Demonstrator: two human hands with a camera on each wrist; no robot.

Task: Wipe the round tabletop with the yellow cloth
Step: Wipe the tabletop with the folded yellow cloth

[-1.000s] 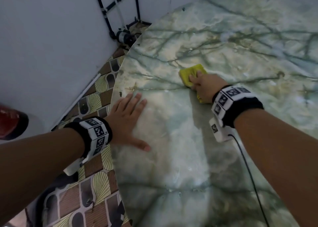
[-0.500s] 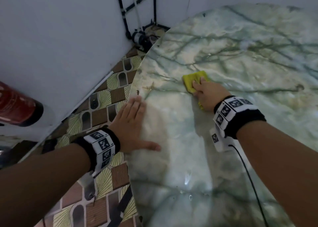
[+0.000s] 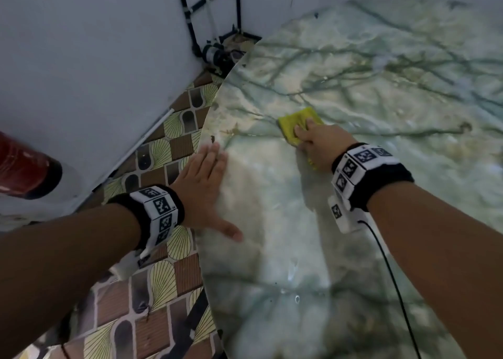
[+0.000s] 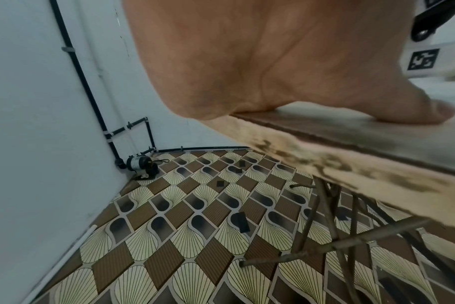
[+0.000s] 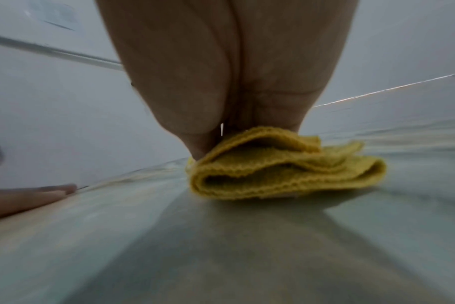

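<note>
So the right hand [image 3: 318, 143] is on top of the yellow cloth [image 3: 296, 123], which sits folded into a thick pad on the round marbled desk [image 3: 381, 86], a bit in from the left rim. From the head view the fingers look curled over the cloth's near edge, pinning it down, and the right wrist view shows the folded layers bunched under the palm. The left hand [image 3: 202, 192] lies flat with fingers spread straight and thumb out, braced right at the desk's edge, holding nothing.

My take on doing this step well: keep the palm weight over the middle of the pad, not just the fingertips, or the layers will probably slide apart and drag loose. Work in overlapping arcs that follow the round rim, then fill toward the centre. There's a dark speck or two near the rim just ahead of the left fingers, so that patch likely wants a firmer pass. The left hand looks well placed as a brace; I'd shift it when the cloth comes round that way.
</note>
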